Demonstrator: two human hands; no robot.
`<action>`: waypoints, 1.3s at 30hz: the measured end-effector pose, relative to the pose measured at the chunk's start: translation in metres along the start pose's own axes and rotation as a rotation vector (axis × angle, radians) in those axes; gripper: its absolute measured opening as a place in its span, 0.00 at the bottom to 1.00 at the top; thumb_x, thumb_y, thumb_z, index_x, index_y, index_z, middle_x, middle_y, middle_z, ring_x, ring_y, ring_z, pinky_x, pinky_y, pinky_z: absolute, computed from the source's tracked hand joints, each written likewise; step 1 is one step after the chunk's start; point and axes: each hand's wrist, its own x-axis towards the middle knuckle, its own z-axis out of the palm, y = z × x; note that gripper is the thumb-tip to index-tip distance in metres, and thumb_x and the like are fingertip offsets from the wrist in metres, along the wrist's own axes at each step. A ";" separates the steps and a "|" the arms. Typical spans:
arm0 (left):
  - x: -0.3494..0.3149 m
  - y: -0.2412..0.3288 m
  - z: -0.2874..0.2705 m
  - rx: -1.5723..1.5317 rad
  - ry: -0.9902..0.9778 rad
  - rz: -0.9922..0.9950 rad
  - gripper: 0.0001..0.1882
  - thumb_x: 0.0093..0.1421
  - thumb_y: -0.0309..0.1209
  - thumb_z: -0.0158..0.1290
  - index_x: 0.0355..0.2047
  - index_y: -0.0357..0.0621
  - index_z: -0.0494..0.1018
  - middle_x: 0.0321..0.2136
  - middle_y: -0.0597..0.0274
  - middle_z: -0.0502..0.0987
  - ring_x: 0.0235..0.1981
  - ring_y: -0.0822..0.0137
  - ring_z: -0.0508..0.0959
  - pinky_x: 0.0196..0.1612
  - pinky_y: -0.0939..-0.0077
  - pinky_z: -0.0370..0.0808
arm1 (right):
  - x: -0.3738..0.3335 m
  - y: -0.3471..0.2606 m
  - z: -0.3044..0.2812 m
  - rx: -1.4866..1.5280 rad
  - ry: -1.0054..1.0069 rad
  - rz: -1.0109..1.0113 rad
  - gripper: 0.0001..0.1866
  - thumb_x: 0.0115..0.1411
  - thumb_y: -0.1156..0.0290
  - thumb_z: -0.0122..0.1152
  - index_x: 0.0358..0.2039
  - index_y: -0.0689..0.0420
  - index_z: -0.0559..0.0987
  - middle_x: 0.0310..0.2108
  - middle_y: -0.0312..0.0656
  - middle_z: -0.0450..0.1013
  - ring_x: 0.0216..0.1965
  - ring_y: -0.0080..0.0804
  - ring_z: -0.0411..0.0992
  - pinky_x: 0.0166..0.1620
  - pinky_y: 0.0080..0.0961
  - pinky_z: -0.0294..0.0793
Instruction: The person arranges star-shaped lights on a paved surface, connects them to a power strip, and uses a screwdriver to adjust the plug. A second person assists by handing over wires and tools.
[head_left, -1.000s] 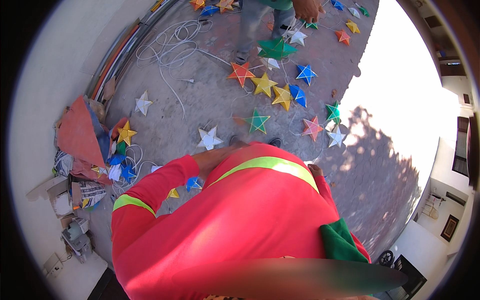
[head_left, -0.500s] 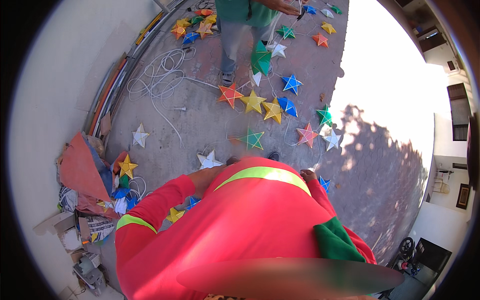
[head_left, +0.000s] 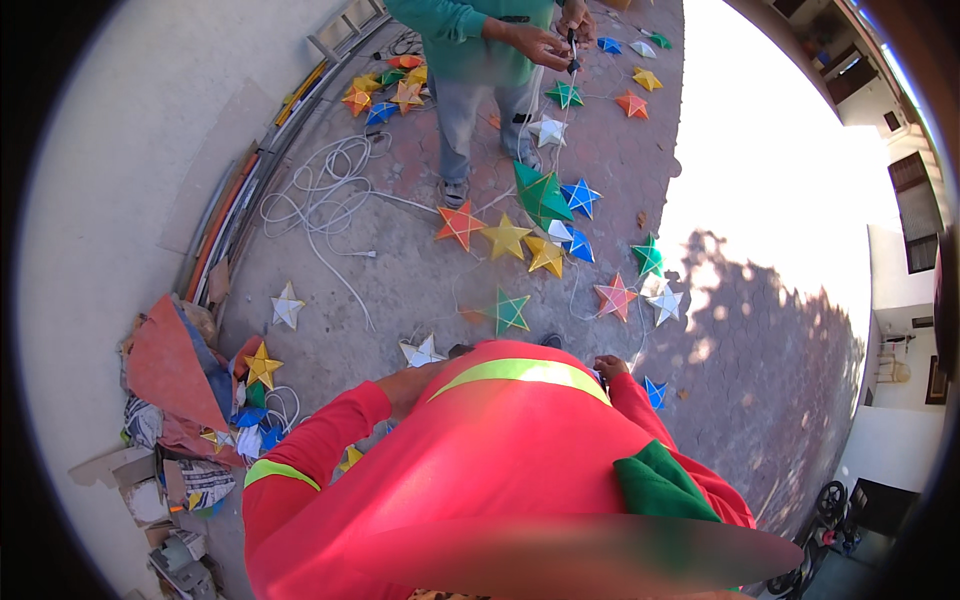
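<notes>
My left hand [head_left: 405,389] is near the waist of my red shirt, and the shirt hides its fingers. My right hand [head_left: 609,367] is at the other side of the waist with its fingers curled closed. What it holds, if anything, cannot be made out. Past my body lie a green star lantern [head_left: 511,312] and a white star lantern [head_left: 423,351]. Beyond my right hand are a pinkish-red star lantern [head_left: 614,297] and another white one [head_left: 664,301]. A blue star lantern [head_left: 655,393] lies right of my right forearm.
Ahead, a person in a green top [head_left: 495,50] holds a black fitting [head_left: 573,52] on a cord in both hands. More coloured stars and a coiled white cable [head_left: 318,195] cover the paving. Scraps [head_left: 175,365] and long pipes [head_left: 225,210] line the left wall.
The other person's hands have come together at the black fitting. The large green star near their feet has shifted and turned. The whole view has tilted slightly; my hands stay at my waist.
</notes>
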 end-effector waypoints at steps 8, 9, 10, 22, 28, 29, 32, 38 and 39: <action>0.005 0.000 -0.001 -0.010 -0.005 -0.013 0.43 0.53 0.38 0.58 0.66 0.45 0.50 0.63 0.45 0.56 0.64 0.49 0.60 0.63 0.62 0.60 | -0.002 -0.003 -0.004 0.032 -0.021 -0.004 0.15 0.58 0.65 0.60 0.46 0.55 0.80 0.34 0.40 0.79 0.30 0.28 0.77 0.28 0.28 0.75; 0.006 0.000 -0.001 -0.010 -0.006 -0.013 0.43 0.53 0.39 0.58 0.66 0.46 0.50 0.63 0.45 0.57 0.64 0.49 0.60 0.63 0.63 0.60 | -0.002 -0.005 -0.005 0.012 0.004 0.048 0.15 0.58 0.65 0.60 0.46 0.55 0.79 0.34 0.40 0.79 0.30 0.28 0.77 0.28 0.28 0.75; 0.008 -0.001 -0.002 -0.011 -0.007 -0.013 0.43 0.54 0.39 0.58 0.66 0.46 0.50 0.63 0.45 0.57 0.64 0.49 0.60 0.63 0.63 0.60 | -0.003 -0.005 -0.006 0.011 0.004 0.039 0.15 0.58 0.66 0.60 0.46 0.55 0.79 0.34 0.40 0.79 0.30 0.28 0.77 0.28 0.28 0.75; 0.021 -0.005 -0.009 -0.005 -0.026 -0.021 0.42 0.55 0.39 0.57 0.66 0.46 0.51 0.63 0.46 0.57 0.63 0.50 0.60 0.63 0.63 0.61 | 0.013 0.007 -0.011 0.108 0.014 -0.004 0.15 0.57 0.67 0.61 0.45 0.57 0.79 0.34 0.41 0.79 0.30 0.30 0.77 0.30 0.28 0.75; 0.029 -0.007 -0.010 -0.007 -0.036 -0.018 0.41 0.56 0.40 0.56 0.66 0.47 0.51 0.63 0.46 0.58 0.63 0.50 0.60 0.63 0.64 0.61 | 0.005 -0.005 -0.022 0.041 0.003 0.018 0.15 0.58 0.67 0.60 0.46 0.54 0.79 0.35 0.41 0.79 0.30 0.28 0.77 0.30 0.28 0.75; 0.030 -0.007 -0.010 -0.007 -0.038 -0.019 0.41 0.56 0.40 0.56 0.66 0.47 0.51 0.63 0.46 0.58 0.63 0.50 0.61 0.63 0.64 0.61 | 0.003 -0.008 -0.023 0.054 -0.016 -0.008 0.15 0.58 0.66 0.60 0.46 0.54 0.79 0.35 0.40 0.79 0.30 0.28 0.77 0.30 0.28 0.75; 0.032 -0.008 -0.009 -0.011 -0.038 -0.022 0.41 0.56 0.40 0.56 0.66 0.47 0.51 0.63 0.46 0.58 0.63 0.50 0.61 0.63 0.64 0.61 | -0.003 -0.012 -0.026 0.085 -0.026 0.021 0.15 0.59 0.66 0.60 0.47 0.53 0.79 0.35 0.39 0.78 0.30 0.28 0.76 0.30 0.29 0.75; 0.035 -0.008 -0.009 -0.015 -0.044 -0.026 0.40 0.57 0.40 0.55 0.66 0.47 0.51 0.63 0.46 0.58 0.63 0.50 0.61 0.63 0.64 0.61 | -0.001 -0.009 -0.029 0.125 -0.038 0.057 0.16 0.59 0.66 0.60 0.48 0.52 0.78 0.34 0.37 0.78 0.29 0.27 0.75 0.29 0.28 0.75; 0.036 -0.008 -0.009 -0.016 -0.043 -0.026 0.40 0.57 0.40 0.55 0.66 0.47 0.51 0.63 0.46 0.58 0.63 0.50 0.61 0.63 0.64 0.61 | 0.000 -0.008 -0.029 0.138 -0.043 0.065 0.16 0.59 0.66 0.60 0.48 0.52 0.78 0.34 0.37 0.78 0.29 0.26 0.75 0.29 0.28 0.75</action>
